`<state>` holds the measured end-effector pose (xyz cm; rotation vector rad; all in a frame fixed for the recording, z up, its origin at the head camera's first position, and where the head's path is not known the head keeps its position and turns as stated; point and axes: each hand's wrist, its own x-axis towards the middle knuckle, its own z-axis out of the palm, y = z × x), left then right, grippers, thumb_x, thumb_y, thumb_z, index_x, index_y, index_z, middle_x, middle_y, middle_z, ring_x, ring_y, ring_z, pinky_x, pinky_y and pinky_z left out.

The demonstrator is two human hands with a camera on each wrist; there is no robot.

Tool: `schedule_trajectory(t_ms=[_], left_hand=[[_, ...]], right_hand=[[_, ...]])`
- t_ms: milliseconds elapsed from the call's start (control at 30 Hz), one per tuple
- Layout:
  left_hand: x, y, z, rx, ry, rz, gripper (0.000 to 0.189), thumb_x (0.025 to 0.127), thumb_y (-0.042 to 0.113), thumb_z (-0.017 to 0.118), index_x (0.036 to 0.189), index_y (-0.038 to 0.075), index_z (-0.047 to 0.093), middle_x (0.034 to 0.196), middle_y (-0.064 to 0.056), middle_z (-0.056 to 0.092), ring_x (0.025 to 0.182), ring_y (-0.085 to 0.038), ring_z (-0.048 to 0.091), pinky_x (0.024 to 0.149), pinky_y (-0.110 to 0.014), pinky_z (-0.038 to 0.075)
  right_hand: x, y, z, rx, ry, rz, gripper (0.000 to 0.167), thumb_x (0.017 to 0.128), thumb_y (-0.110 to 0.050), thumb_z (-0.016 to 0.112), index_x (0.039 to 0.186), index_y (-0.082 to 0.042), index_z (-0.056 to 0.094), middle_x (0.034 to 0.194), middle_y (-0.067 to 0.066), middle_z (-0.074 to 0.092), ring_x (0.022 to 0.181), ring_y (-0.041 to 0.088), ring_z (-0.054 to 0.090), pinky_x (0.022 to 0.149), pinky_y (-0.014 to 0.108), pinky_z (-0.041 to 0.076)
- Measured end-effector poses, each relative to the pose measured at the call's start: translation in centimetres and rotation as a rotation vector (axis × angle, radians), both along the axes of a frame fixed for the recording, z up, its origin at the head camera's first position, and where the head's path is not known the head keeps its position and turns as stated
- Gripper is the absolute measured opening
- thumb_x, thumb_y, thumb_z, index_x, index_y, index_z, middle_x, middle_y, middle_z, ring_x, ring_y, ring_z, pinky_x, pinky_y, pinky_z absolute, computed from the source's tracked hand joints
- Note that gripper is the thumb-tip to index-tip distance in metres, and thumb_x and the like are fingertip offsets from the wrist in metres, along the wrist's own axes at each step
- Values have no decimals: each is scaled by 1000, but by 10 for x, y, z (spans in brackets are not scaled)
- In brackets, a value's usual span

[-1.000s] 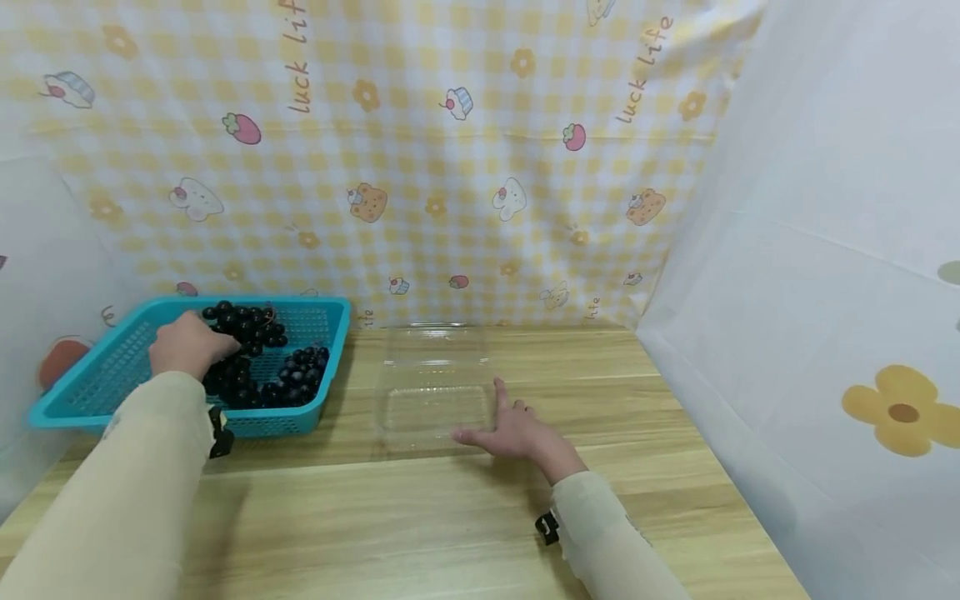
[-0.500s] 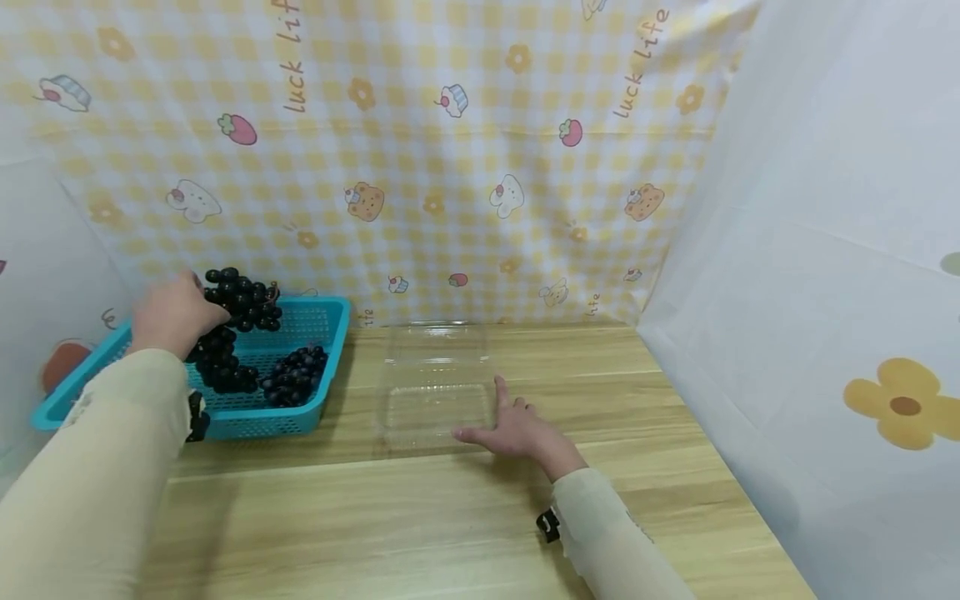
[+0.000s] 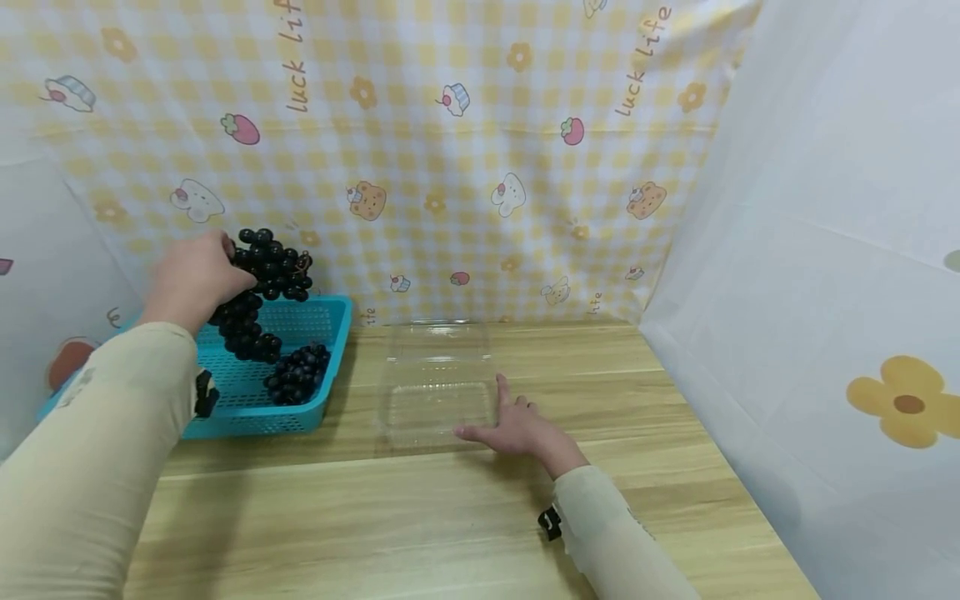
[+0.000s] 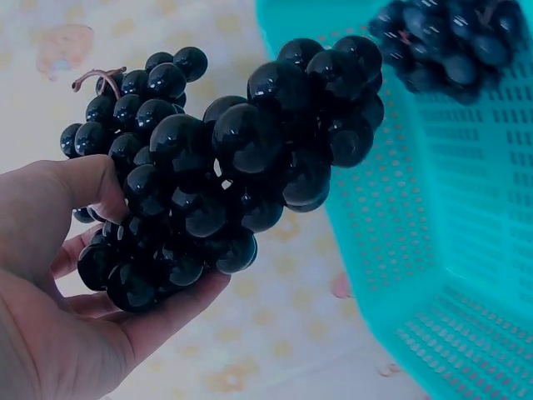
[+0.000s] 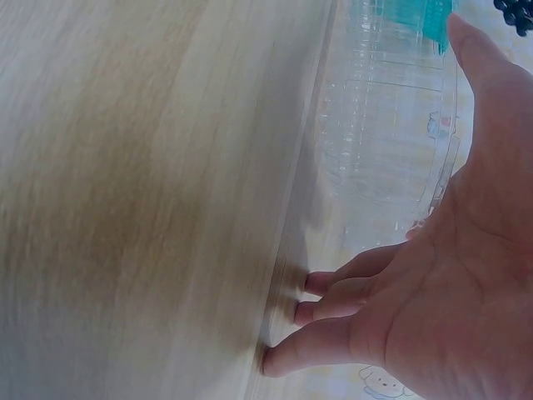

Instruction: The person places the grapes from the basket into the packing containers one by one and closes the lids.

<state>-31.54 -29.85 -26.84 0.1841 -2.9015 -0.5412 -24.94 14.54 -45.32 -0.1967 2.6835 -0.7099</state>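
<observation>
A bunch of dark grapes (image 4: 250, 142) hangs from my left hand (image 3: 197, 277), whose thumb and fingers grip it above the turquoise basket (image 3: 225, 423). A curled brown stem pokes out of this bunch in the left wrist view. Down in the basket lies another bunch of dark grapes (image 3: 297, 375). My right hand (image 3: 517, 425) is beside the clear plastic box (image 3: 437, 412), thumb and index finger spread along its right side. Fingertips of that hand rest on the table in the right wrist view. The box stands with its lid (image 3: 438, 342) folded back.
The wooden table (image 3: 360, 525) runs up to a yellow checked cloth (image 3: 420, 150) at the back. A white sheet (image 3: 810, 250) hangs along the right side, and another white sheet (image 3: 45, 225) along the left.
My left hand has lifted the bunch of grapes up from the basket, lately shifting a little right. My right hand and the clear box have stayed in place.
</observation>
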Motion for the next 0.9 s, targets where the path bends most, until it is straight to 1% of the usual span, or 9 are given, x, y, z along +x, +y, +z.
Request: schedule_trajectory(t_ms=[33, 167, 300, 500, 567, 767, 900], left_hand=[[0, 4, 3, 2, 0, -9, 53, 96, 25, 70, 132, -8, 50, 119, -33, 57, 94, -45, 56, 75, -58, 50], [-1, 25, 13, -7, 19, -51, 52, 96, 23, 69, 133, -7, 50, 122, -33, 57, 98, -46, 55, 81, -60, 50], [-2, 47, 18, -14, 28, -84, 51, 96, 21, 68, 134, -7, 50, 123, -34, 58, 101, -46, 56, 83, -60, 51], [-2, 77, 18, -14, 9, -121, 54, 96, 21, 68, 140, -4, 50, 130, -35, 57, 108, -47, 55, 93, -63, 51], [-2, 86, 18, -15, 2, -136, 55, 96, 21, 68, 142, -3, 49, 131, -34, 58, 109, -46, 55, 94, -63, 51], [1, 109, 16, -2, -11, -186, 52, 96, 24, 71, 139, 0, 51, 134, -33, 58, 109, -45, 57, 92, -60, 51], [3, 123, 15, 2, -9, -221, 46, 95, 24, 72, 131, 3, 53, 127, -29, 60, 101, -41, 57, 85, -55, 51]], right_hand=[[0, 0, 0, -3, -2, 0, 135, 82, -89, 63, 172, -19, -10, 169, 40, 24, 158, 58, 24, 119, 76, 35], [1, 0, 1, -4, -6, -2, 135, 82, -89, 63, 172, -20, -11, 169, 40, 22, 158, 59, 23, 119, 77, 34], [1, 0, 2, -3, -6, -1, 136, 82, -90, 62, 172, -19, -10, 168, 41, 22, 158, 59, 24, 120, 76, 34], [1, -1, 2, -6, -9, -1, 136, 82, -88, 64, 172, -17, -10, 167, 43, 24, 156, 59, 28, 118, 75, 37], [1, -2, 2, -7, -10, -3, 136, 82, -88, 64, 172, -17, -10, 167, 43, 24, 156, 60, 27, 118, 76, 37], [1, -2, 1, -6, -16, -7, 137, 81, -89, 64, 172, -19, -10, 167, 43, 23, 157, 60, 25, 118, 77, 36], [1, -2, 3, -6, -11, -9, 138, 81, -90, 64, 172, -18, -9, 166, 43, 24, 157, 60, 26, 119, 76, 35]])
